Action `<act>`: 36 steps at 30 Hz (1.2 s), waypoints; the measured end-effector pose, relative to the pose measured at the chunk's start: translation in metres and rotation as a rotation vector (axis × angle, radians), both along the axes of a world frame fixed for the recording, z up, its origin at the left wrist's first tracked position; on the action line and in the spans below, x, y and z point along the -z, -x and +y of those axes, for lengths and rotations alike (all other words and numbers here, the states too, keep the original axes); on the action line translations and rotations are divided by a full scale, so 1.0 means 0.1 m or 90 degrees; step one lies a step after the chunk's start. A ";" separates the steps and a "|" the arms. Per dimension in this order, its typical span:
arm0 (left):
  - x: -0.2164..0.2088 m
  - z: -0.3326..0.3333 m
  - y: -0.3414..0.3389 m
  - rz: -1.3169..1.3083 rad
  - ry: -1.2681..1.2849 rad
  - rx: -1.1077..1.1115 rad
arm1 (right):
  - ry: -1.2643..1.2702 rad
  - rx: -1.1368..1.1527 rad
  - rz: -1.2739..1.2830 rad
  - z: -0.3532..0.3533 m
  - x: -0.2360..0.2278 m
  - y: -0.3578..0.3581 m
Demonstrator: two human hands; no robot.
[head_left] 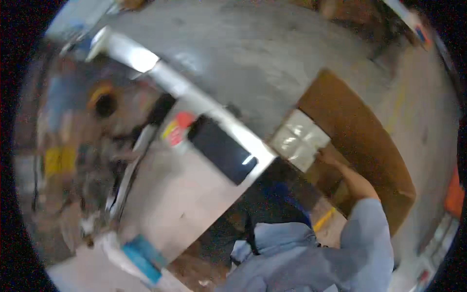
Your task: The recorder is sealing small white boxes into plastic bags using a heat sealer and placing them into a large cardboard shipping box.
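Note:
My right hand (329, 156) reaches into a tall brown cardboard box (360, 117). Its fingers touch the edge of some white, shiny, plastic-wrapped packs (300, 138) at the box's left side. Motion blur smears the fingers, so whether they grip a pack or only rest against it is unclear. My right arm, in a light blue-grey sleeve (367, 221), bends in from the lower right. My left hand does not show.
Left of the box is a pale worktable (165, 194) with a black flat panel (224, 150) and a red-and-yellow item (176, 129). A bright white beam (194, 100) runs along its far edge. A teal object (143, 258) is at lower left, an orange one (455, 194) at far right.

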State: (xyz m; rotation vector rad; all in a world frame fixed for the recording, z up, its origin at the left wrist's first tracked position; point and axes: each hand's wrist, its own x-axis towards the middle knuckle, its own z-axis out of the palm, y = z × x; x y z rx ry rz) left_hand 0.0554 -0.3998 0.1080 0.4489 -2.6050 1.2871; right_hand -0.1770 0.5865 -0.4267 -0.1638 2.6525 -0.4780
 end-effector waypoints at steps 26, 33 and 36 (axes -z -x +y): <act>0.30 1.43 1.60 0.600 -0.764 0.289 | 0.376 0.020 0.407 -2.56 -4.71 0.63; 0.16 3.35 1.40 0.259 -0.990 0.616 | 0.593 -0.389 0.231 -4.48 -5.16 0.18; 0.33 3.51 1.19 0.321 -1.149 0.402 | 0.464 -0.480 0.197 -4.49 -5.07 0.16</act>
